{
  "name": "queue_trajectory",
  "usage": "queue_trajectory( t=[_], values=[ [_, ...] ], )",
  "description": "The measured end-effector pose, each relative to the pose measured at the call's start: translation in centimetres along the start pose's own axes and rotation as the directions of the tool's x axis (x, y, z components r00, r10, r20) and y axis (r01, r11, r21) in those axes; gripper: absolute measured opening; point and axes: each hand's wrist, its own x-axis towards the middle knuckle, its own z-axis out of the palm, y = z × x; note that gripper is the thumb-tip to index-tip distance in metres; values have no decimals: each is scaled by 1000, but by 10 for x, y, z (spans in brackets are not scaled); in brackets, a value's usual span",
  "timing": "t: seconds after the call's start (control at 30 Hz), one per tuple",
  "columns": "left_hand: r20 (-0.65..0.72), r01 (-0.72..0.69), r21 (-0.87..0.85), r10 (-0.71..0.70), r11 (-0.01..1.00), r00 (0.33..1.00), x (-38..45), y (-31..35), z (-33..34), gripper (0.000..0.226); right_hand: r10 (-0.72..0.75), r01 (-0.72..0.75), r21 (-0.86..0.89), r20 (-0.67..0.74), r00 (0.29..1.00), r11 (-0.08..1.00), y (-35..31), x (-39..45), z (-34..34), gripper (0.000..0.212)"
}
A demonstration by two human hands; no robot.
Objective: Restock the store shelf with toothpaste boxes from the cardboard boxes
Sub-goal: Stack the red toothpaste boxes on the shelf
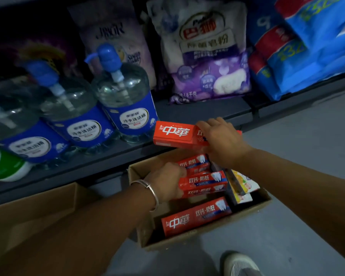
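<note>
The right hand (219, 140) grips a red toothpaste box (175, 134) over the shelf edge (108, 162), while the left hand (165, 182) grips another box (203, 183) inside the cardboard box (187, 239).

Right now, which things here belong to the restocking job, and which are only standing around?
Part of the job:
- red toothpaste box, held at the shelf edge by the right hand
- toothpaste boxes in the cardboard box
- left hand, gripping one box there

Not part of it:
- pump bottles
- purple detergent bag
- blue packs
- yellow carton
</note>
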Motion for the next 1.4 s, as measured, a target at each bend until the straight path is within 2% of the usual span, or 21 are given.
queue_trajectory(
  t=[0.37,0.8,1.4],
  values=[
    [-117,-18,41,23,999,993,-65,23,-112,33,-55,52,-31,-112,992,998,-24,-23,-97,55],
    [-272,-58,137,94,989,958,-130,45,-212,29,-144,124,-92,-243,959,988,-54,-32,-194,49],
    [-326,-65,116,100,991,940,-164,45,-337,35,-217,193,-103,-320,922,976,-76,18,-310,51]
  ],
)
